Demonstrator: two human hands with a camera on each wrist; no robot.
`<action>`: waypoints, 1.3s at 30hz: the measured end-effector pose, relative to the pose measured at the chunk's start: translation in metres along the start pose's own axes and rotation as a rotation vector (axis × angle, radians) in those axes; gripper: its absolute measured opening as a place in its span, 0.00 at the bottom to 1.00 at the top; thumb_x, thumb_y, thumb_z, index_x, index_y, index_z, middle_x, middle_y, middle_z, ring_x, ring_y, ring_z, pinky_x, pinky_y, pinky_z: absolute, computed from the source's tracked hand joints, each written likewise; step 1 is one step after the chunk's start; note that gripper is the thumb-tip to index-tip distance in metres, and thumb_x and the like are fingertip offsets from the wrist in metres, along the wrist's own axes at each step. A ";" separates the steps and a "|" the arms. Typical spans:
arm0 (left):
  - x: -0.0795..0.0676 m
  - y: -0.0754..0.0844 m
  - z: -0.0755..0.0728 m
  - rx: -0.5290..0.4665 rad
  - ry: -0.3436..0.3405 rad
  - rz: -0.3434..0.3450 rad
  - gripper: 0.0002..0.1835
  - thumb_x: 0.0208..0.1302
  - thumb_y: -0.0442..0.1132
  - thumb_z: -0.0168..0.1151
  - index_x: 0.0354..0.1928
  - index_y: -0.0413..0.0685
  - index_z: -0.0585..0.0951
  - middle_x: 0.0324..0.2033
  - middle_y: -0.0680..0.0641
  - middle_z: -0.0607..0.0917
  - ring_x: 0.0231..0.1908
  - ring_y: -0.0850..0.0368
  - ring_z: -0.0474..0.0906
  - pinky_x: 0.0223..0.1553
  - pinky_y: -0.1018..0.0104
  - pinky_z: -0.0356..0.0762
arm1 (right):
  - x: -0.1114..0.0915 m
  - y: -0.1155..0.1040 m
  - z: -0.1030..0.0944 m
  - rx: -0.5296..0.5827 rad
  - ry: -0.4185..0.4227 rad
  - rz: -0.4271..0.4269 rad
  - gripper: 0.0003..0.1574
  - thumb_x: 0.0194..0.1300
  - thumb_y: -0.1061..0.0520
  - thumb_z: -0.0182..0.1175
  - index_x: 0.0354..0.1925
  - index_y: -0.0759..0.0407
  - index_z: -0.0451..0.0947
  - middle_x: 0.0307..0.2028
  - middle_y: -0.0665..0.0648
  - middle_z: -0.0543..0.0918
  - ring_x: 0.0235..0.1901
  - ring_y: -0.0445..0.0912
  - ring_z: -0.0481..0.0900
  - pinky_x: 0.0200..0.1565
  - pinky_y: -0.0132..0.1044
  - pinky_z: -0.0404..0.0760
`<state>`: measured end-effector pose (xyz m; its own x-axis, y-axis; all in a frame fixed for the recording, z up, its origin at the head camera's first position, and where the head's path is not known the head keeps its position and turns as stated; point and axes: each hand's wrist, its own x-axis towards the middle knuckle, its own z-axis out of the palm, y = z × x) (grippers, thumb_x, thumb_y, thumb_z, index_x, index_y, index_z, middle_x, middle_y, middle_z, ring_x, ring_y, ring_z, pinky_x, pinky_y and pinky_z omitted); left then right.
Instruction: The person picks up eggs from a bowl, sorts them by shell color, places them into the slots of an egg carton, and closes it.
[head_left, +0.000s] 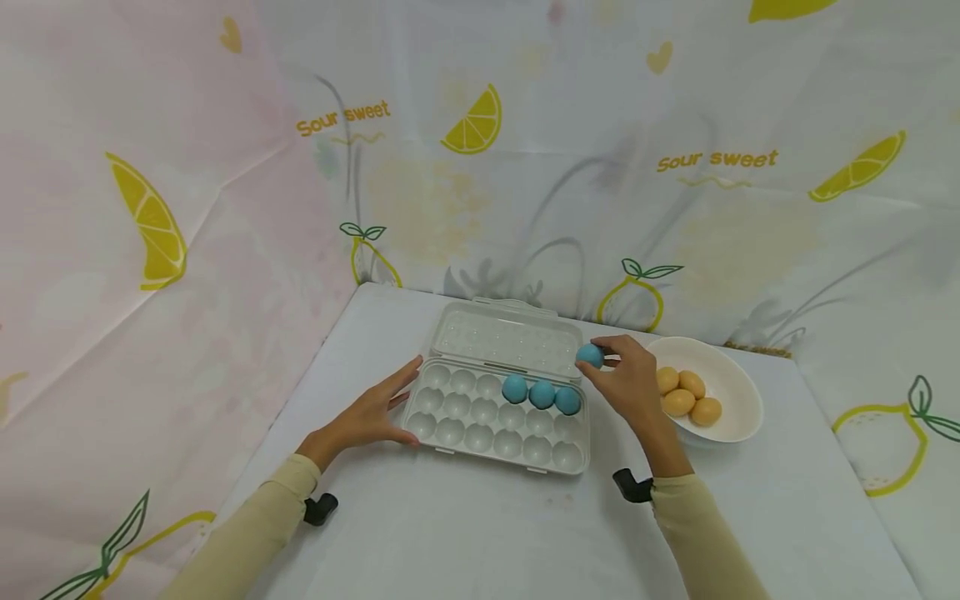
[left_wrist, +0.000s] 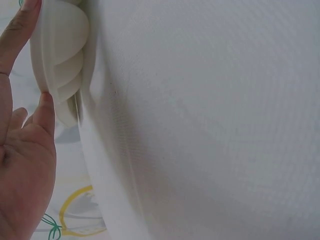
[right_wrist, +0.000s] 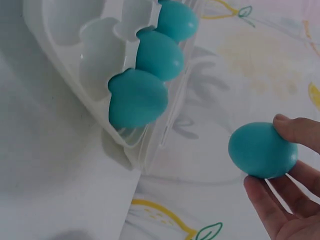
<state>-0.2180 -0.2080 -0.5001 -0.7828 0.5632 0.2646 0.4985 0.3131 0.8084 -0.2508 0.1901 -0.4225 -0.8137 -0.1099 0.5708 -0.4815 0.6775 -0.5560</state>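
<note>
Tabletop [head_left: 487, 533], white-covered, bearing all items.
Egg carton [head_left: 479, 437], pale plastic, three rows of six cups; lid [head_left: 510, 333] open on the far side. Contents: three blue eggs [head_left: 542, 394] in the three right-hand cups of the far row.
Bowl [head_left: 735, 400], white, right of carton. Contents: four orange-tan eggs [head_left: 678, 402] visible.
Hands, two: left hand [head_left: 369, 414] spread, fingers straight, touching carton's left end; right hand [head_left: 630, 375] pinching one egg.
Held egg [right_wrist: 262, 150], blue, apart from carton and bowl.
</note>
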 end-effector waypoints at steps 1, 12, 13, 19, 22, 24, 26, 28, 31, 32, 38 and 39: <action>0.000 -0.003 0.001 0.006 0.002 -0.008 0.65 0.26 0.35 0.76 0.67 0.44 0.43 0.66 0.44 0.44 0.63 0.46 0.47 0.55 0.54 0.63 | 0.000 -0.001 0.004 0.010 0.004 -0.011 0.24 0.41 0.55 0.70 0.39 0.61 0.77 0.35 0.53 0.78 0.35 0.45 0.78 0.33 0.38 0.82; 0.000 -0.007 0.001 0.009 -0.004 -0.018 0.65 0.26 0.37 0.76 0.67 0.46 0.42 0.66 0.45 0.43 0.64 0.49 0.46 0.56 0.53 0.63 | 0.005 -0.018 0.039 0.078 -0.053 -0.054 0.24 0.41 0.55 0.70 0.39 0.62 0.77 0.35 0.53 0.77 0.36 0.43 0.77 0.33 0.30 0.81; 0.000 -0.007 0.001 0.006 -0.007 -0.016 0.65 0.26 0.36 0.76 0.67 0.45 0.42 0.66 0.44 0.43 0.63 0.48 0.46 0.56 0.53 0.63 | 0.006 -0.019 0.042 0.087 -0.061 -0.058 0.24 0.41 0.55 0.70 0.39 0.62 0.77 0.35 0.53 0.77 0.36 0.43 0.77 0.33 0.31 0.81; 0.001 -0.005 0.000 0.007 -0.004 0.026 0.65 0.26 0.34 0.75 0.66 0.40 0.42 0.65 0.39 0.43 0.62 0.41 0.46 0.54 0.50 0.64 | 0.006 -0.022 0.062 0.134 -0.122 -0.042 0.23 0.42 0.56 0.69 0.40 0.61 0.77 0.36 0.54 0.76 0.37 0.44 0.77 0.35 0.35 0.82; 0.000 0.002 0.001 -0.015 0.012 0.026 0.64 0.26 0.33 0.76 0.66 0.40 0.44 0.65 0.40 0.45 0.62 0.40 0.47 0.53 0.48 0.63 | 0.004 -0.024 0.072 0.145 -0.166 -0.009 0.23 0.43 0.56 0.69 0.40 0.60 0.76 0.37 0.53 0.76 0.38 0.44 0.76 0.36 0.35 0.81; 0.000 -0.002 0.002 -0.002 0.009 0.008 0.64 0.26 0.34 0.76 0.67 0.42 0.43 0.66 0.42 0.44 0.63 0.44 0.48 0.55 0.51 0.64 | 0.002 -0.027 0.078 0.159 -0.196 0.005 0.23 0.43 0.57 0.69 0.40 0.61 0.76 0.37 0.53 0.76 0.38 0.44 0.76 0.36 0.34 0.81; 0.000 -0.006 0.002 0.007 0.008 -0.019 0.65 0.25 0.35 0.76 0.67 0.45 0.43 0.66 0.47 0.44 0.63 0.49 0.47 0.56 0.56 0.63 | 0.000 -0.030 0.084 0.175 -0.220 0.009 0.23 0.43 0.57 0.69 0.40 0.61 0.76 0.38 0.53 0.75 0.38 0.44 0.75 0.37 0.33 0.81; 0.000 -0.012 0.003 0.019 0.001 -0.038 0.66 0.25 0.36 0.76 0.67 0.48 0.42 0.67 0.51 0.43 0.64 0.53 0.47 0.57 0.59 0.63 | -0.001 -0.034 0.089 0.188 -0.235 0.002 0.23 0.43 0.58 0.69 0.40 0.61 0.76 0.37 0.53 0.75 0.38 0.44 0.75 0.37 0.32 0.81; 0.000 -0.018 0.003 0.015 -0.006 -0.046 0.66 0.25 0.37 0.76 0.68 0.51 0.42 0.67 0.54 0.43 0.64 0.54 0.46 0.57 0.61 0.63 | -0.002 -0.039 0.096 0.198 -0.252 -0.020 0.23 0.42 0.59 0.69 0.40 0.62 0.76 0.37 0.54 0.75 0.38 0.44 0.75 0.37 0.31 0.81; 0.000 -0.018 0.003 0.009 -0.007 -0.047 0.66 0.25 0.37 0.76 0.68 0.52 0.42 0.66 0.54 0.43 0.64 0.53 0.46 0.57 0.61 0.62 | -0.003 -0.041 0.098 0.199 -0.258 -0.029 0.23 0.42 0.59 0.70 0.40 0.63 0.76 0.37 0.55 0.75 0.38 0.45 0.75 0.37 0.30 0.81; 0.000 -0.016 0.002 -0.004 -0.010 -0.043 0.66 0.25 0.37 0.76 0.68 0.53 0.42 0.67 0.51 0.43 0.64 0.52 0.46 0.57 0.59 0.62 | -0.005 -0.047 0.108 0.163 -0.316 -0.054 0.23 0.43 0.58 0.69 0.40 0.62 0.76 0.37 0.54 0.76 0.37 0.43 0.76 0.38 0.27 0.79; 0.000 -0.016 0.002 -0.003 -0.008 -0.040 0.66 0.25 0.37 0.76 0.68 0.52 0.42 0.67 0.49 0.43 0.64 0.52 0.46 0.57 0.58 0.62 | -0.006 -0.048 0.110 0.149 -0.326 -0.055 0.23 0.43 0.57 0.69 0.40 0.61 0.76 0.37 0.53 0.76 0.37 0.43 0.76 0.38 0.26 0.79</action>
<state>-0.2252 -0.2117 -0.5138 -0.7991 0.5565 0.2274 0.4654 0.3333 0.8199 -0.2588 0.0785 -0.4657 -0.8349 -0.3859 0.3925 -0.5499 0.5533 -0.6256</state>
